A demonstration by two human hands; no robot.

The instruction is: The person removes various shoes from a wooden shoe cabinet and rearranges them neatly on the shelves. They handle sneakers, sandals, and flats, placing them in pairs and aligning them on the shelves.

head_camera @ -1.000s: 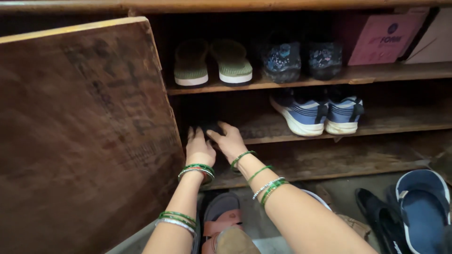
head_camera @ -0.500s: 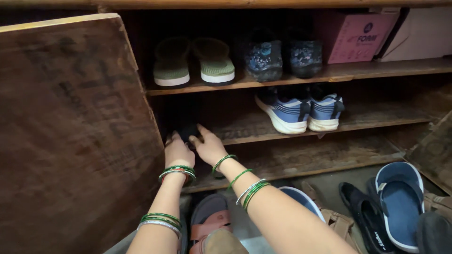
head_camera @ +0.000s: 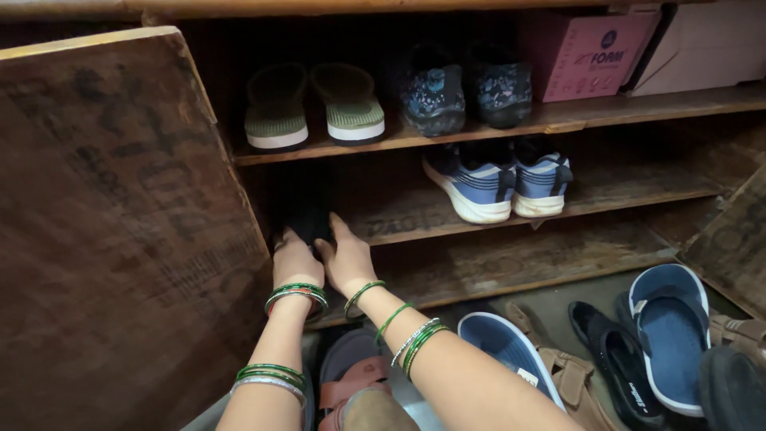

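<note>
The dark, black shoe [head_camera: 307, 209] sits at the middle wooden shelf's [head_camera: 447, 215] left end, long axis running inward; both left hand [head_camera: 295, 259] and right hand [head_camera: 347, 257] touch its near end, fingers loosely together, grip hidden.

- Both hands, left hand [head_camera: 295, 259] and right hand [head_camera: 345, 257], push the dark shoe [head_camera: 307, 209] deeper onto the middle shelf [head_camera: 638, 195].
- More floor footwear enters view, including a blue slipper [head_camera: 507, 351].
</note>
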